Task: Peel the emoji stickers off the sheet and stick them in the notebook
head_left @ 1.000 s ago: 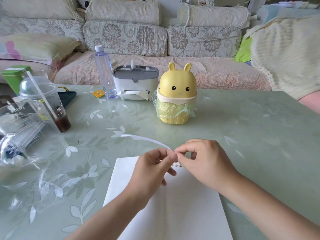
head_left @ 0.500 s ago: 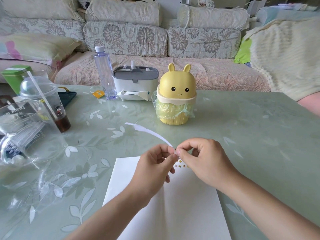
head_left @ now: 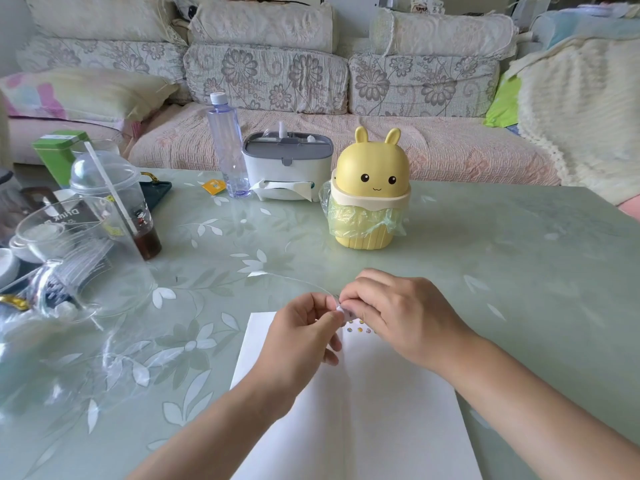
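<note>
Pinching, both hands meet at centre frame just above the far edge of the notebook [head_left: 346, 427]. It lies open, white pages up, on the pale green leaf-printed table [head_left: 485, 271].

Left hand [head_left: 301, 337]: thumb and forefinger curled, tips pressed on a small white bit of the sticker sheet [head_left: 339, 308]. The other fingers are folded loosely under.

Right hand [head_left: 401, 317]: fingers curled in, tips closed on the same spot from the other side, knuckles up.

Possibly a single sticker sits between the right fingertips; it is too small and too covered to tell.

The sheet is a thin, narrow strip. From the pinch it arcs away to the left, its free end over the table and off the page.

Emoji stickers [head_left: 359, 329]: a short row of tiny coloured dots on the right page near its top edge, just beneath the right hand's fingers.

Surroundings:
- A yellow bunny-eared bin [head_left: 372, 188] with a green bag liner stands beyond the hands.
- A grey-and-white tissue box [head_left: 287, 164] stands behind and left of the bin.
- A clear water bottle [head_left: 227, 147] stands just beside the box.
- A domed plastic cup [head_left: 114, 199] with a straw and a dark drink at the bottom stands at the left, among clear wrapping.
- A green tin [head_left: 60, 150] stands behind the cup.
- A floral sofa [head_left: 266, 74] runs along the far side.
</note>
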Action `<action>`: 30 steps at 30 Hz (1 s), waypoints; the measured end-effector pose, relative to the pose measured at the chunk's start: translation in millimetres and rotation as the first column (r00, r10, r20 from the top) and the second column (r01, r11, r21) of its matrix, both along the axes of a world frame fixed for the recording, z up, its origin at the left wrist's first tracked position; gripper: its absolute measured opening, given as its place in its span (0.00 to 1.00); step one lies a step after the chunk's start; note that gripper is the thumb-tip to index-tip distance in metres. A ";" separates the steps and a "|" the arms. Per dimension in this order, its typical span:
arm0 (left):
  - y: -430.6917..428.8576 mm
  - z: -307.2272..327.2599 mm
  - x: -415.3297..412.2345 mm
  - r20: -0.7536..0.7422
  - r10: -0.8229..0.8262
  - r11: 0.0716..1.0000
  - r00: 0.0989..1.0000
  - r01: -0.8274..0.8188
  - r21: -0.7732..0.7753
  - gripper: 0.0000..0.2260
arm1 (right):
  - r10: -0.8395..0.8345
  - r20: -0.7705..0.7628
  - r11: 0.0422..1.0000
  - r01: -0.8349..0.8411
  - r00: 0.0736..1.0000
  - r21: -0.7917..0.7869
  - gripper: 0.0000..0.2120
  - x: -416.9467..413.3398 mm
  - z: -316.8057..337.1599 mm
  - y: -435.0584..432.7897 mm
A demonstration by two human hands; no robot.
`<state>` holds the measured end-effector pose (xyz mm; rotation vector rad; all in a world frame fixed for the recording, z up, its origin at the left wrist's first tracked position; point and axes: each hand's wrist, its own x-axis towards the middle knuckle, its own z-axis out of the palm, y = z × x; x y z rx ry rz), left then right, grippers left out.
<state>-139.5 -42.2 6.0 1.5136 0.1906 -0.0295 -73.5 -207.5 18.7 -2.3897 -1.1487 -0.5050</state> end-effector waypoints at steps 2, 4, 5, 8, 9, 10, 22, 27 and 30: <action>5.3 -0.3 -1.8 -0.001 0.021 1.000 1.000 -0.021 -0.003 0.05 | 0.001 -0.053 1.000 0.000 0.999 0.010 0.08 0.7 -1.3 5.5; 10.0 -0.8 -3.0 -0.014 0.041 0.999 0.999 -0.042 -0.020 0.06 | 0.001 -0.122 0.999 0.005 0.993 0.047 0.08 0.7 -2.3 10.9; 12.6 -1.1 -3.5 -0.030 0.053 0.998 0.998 -0.054 -0.044 0.06 | 0.009 -0.146 0.998 0.001 0.989 0.069 0.08 0.3 -2.8 13.4; 21.2 -0.6 -5.1 -0.076 0.067 0.989 0.995 -0.076 -0.130 0.06 | 0.056 -0.204 0.987 -0.024 0.977 0.157 0.03 -1.1 -3.5 21.3; 23.8 -0.7 -5.7 -0.077 0.066 0.989 0.995 -0.076 -0.130 0.06 | 0.070 -0.242 0.981 -0.023 0.968 0.193 0.01 -0.8 -3.7 23.4; 25.9 -0.9 -6.4 -0.071 0.065 0.991 0.995 -0.073 -0.115 0.07 | 0.077 -0.279 0.975 -0.014 0.957 0.221 0.02 -0.6 -3.6 25.5; 38.6 -2.3 -11.9 -0.029 0.082 0.995 0.996 -0.080 0.066 0.03 | -0.024 -0.264 0.994 0.050 0.964 0.092 0.06 -11.1 1.0 44.7; 37.5 -3.1 -13.8 -0.024 0.078 0.987 0.997 -0.074 0.144 0.01 | -0.018 -0.505 0.981 0.112 0.863 0.156 0.07 -10.1 3.6 46.6; 38.3 -3.4 -13.5 -0.045 0.075 0.993 0.996 -0.070 0.093 0.02 | 0.009 -0.625 0.966 0.156 0.781 0.208 0.03 -10.8 5.1 42.9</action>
